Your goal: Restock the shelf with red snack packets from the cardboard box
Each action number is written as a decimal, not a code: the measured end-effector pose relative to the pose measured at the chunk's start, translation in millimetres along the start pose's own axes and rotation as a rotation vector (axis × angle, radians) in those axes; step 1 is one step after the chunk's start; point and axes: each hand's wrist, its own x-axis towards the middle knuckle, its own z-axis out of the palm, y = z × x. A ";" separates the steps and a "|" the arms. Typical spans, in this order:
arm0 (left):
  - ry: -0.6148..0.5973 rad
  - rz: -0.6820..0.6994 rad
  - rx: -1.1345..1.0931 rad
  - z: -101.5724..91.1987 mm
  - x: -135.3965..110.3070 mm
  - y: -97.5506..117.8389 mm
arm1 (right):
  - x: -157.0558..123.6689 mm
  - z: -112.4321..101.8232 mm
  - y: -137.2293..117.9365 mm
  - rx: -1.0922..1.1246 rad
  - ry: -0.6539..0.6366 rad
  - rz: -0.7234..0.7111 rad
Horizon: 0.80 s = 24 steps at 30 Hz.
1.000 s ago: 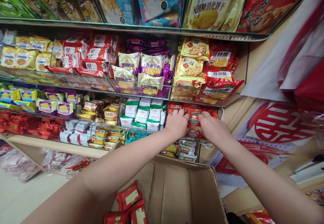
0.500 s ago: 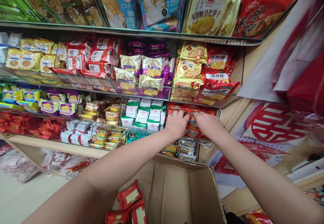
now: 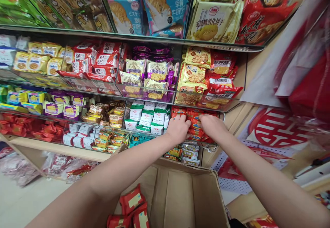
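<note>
Both my arms reach into a low shelf compartment holding stacked red snack packets (image 3: 196, 125). My left hand (image 3: 179, 129) has its fingers curled over packets on the left side of the stack. My right hand (image 3: 211, 126) grips at the right side, its fingertips closed against a red packet. The palms and backs of the hands hide part of what they touch. Below them stands an open cardboard box (image 3: 180, 193), with several red packets (image 3: 132, 198) lying at its left part.
Left of the compartment sit white-and-green packets (image 3: 146, 116). Above, a clear-fronted shelf holds yellow and red walnut cookie packs (image 3: 193, 75). Silver packets (image 3: 190, 152) lie underneath. Red decorations (image 3: 278, 128) hang on the right; plastic bags (image 3: 56, 162) lie at lower left.
The view has tilted slightly, so the shelves appear a little lower. My right hand has shifted slightly to the right, widening the gap between my hands; more red packets show there.
</note>
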 end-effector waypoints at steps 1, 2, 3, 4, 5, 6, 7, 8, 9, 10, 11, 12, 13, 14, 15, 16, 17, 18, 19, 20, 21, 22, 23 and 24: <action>0.002 0.005 -0.009 -0.3 -0.3 -0.5 | -0.9 0.1 0.0 0.000 0.006 -0.001; 0.007 0.009 -0.021 -0.9 -1.0 -1.3 | -2.1 0.4 -0.3 -0.001 0.012 -0.002; 0.017 0.013 -0.032 -1.7 -1.9 -2.3 | -3.3 0.7 -1.0 -0.001 0.018 -0.002; 0.030 0.016 -0.042 -2.9 -3.1 -3.6 | -4.7 1.2 -1.9 -0.001 0.024 -0.002; 0.045 0.020 -0.052 -4.2 -4.5 -5.1 | -6.1 1.8 -3.0 -0.001 0.030 -0.004; 0.061 0.027 -0.064 -5.8 -6.1 -6.7 | -7.6 2.6 -4.1 0.000 0.036 -0.006; 0.080 0.037 -0.078 -7.5 -8.1 -8.6 | -9.2 3.6 -5.2 0.000 0.042 -0.008; 0.100 0.047 -0.095 -9.2 -10.4 -10.6 | -10.9 4.7 -6.1 0.000 0.050 -0.010; 0.122 0.055 -0.115 -10.8 -13.0 -12.7 | -12.6 6.0 -6.9 0.000 0.058 -0.012; 0.144 0.060 -0.135 -12.1 -16.1 -15.0 | -14.3 7.5 -7.5 0.000 0.066 -0.014; 0.164 0.062 -0.152 -12.9 -19.5 -17.3 | -15.9 9.0 -8.0 0.000 0.072 -0.014; 0.179 0.063 -0.166 -13.3 -23.3 -19.4 | -17.3 10.5 -8.4 0.002 0.078 -0.013; 0.190 0.062 -0.177 -13.0 -27.2 -21.4 | -18.4 11.9 -8.8 0.005 0.084 -0.011; 0.198 0.059 -0.187 -12.3 -31.3 -23.0 | -19.2 13.1 -9.0 0.010 0.090 -0.008; 0.206 0.053 -0.200 -11.2 -35.4 -24.1 | -19.6 14.1 -9.1 0.021 0.091 -0.002; 0.212 0.044 -0.218 -9.8 -39.6 -24.7 | -19.4 14.8 -9.1 0.034 0.089 0.003; 0.216 0.032 -0.240 -8.4 -43.6 -24.6 | -18.6 15.3 -8.8 0.050 0.083 0.007; 0.215 0.019 -0.265 -7.1 -47.5 -24.2 | -17.3 15.6 -8.3 0.066 0.074 0.008; 0.209 0.007 -0.293 -6.0 -51.2 -23.4 | -15.3 15.9 -7.5 0.080 0.066 0.009; 0.198 -0.001 -0.320 -5.2 -54.5 -22.5 | -12.9 16.1 -6.6 0.091 0.059 0.011; 0.186 -0.007 -0.347 -4.8 -57.4 -21.9 | -10.1 16.4 -5.6 0.099 0.053 0.015; 0.175 -0.013 -0.372 -4.8 -59.8 -21.6 | -7.2 16.7 -4.5 0.104 0.049 0.019; 0.166 -0.018 -0.397 -5.2 -61.8 -21.8 | -4.4 17.0 -3.7 0.109 0.044 0.022; 0.159 -0.022 -0.420 -5.8 -63.2 -22.6 | -2.0 17.2 -3.1 0.115 0.038 0.026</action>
